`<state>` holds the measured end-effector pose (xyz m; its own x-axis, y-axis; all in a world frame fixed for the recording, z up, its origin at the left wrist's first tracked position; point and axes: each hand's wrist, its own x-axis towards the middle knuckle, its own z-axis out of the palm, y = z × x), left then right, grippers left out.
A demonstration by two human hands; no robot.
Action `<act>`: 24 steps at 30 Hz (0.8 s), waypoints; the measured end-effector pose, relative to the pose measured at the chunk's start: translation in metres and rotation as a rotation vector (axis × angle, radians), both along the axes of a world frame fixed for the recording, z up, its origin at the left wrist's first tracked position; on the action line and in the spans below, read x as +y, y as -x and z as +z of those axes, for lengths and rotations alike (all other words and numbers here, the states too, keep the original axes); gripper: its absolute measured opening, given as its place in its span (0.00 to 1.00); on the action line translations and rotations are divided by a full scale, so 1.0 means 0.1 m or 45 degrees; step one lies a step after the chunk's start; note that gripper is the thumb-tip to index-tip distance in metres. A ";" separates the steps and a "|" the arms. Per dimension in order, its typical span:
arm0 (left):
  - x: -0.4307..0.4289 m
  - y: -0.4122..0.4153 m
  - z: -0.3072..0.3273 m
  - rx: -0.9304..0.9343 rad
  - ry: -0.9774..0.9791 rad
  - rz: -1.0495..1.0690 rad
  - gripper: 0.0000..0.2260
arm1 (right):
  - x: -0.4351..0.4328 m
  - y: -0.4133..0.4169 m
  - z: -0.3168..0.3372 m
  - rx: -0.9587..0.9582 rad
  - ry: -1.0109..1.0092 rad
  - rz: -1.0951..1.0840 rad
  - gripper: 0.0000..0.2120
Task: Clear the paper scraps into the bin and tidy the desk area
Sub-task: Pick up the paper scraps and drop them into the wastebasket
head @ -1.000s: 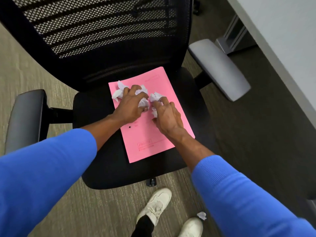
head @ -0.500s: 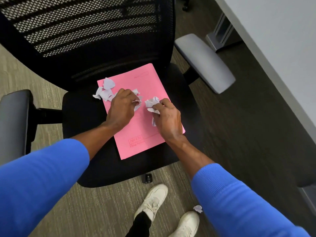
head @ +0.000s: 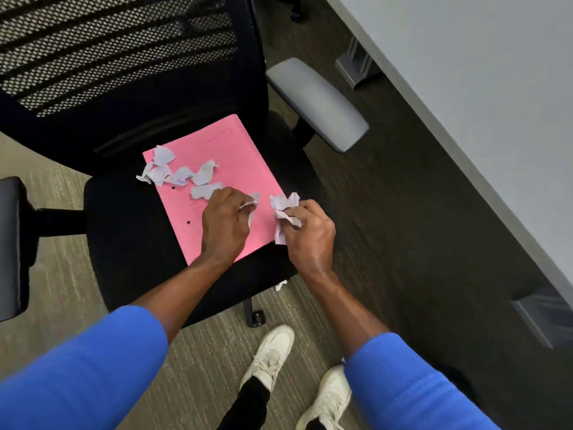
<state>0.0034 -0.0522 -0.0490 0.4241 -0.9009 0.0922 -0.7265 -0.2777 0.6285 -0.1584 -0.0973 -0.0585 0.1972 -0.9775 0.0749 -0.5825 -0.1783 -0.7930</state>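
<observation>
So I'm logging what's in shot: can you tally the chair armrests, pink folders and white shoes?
Chair armrests: 2 (grey, black)
Pink folder: 1
White shoes: 2
Total: 5

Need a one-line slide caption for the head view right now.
Both hands, left and right, gather crumpled white paper scraps off a pink card folder lying on a black office chair seat.

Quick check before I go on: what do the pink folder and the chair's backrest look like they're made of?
Pink folder: looks like thin matte card, lying flat with crisp edges, two punched holes and faint print. Chair backrest: seemingly black woven mesh in a dark frame, since light shows through its small regular holes. Exact fibre or plastic can't be told.
</observation>
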 end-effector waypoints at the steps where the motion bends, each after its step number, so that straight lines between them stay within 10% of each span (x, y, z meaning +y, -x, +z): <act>1: 0.03 0.11 0.00 0.018 -0.008 -0.007 0.03 | 0.05 0.11 0.00 -0.010 -0.013 -0.035 0.09; 24: 0.73 3.07 -0.54 0.185 -0.307 -0.657 0.03 | 1.63 3.00 -0.56 0.065 -0.424 -0.903 0.07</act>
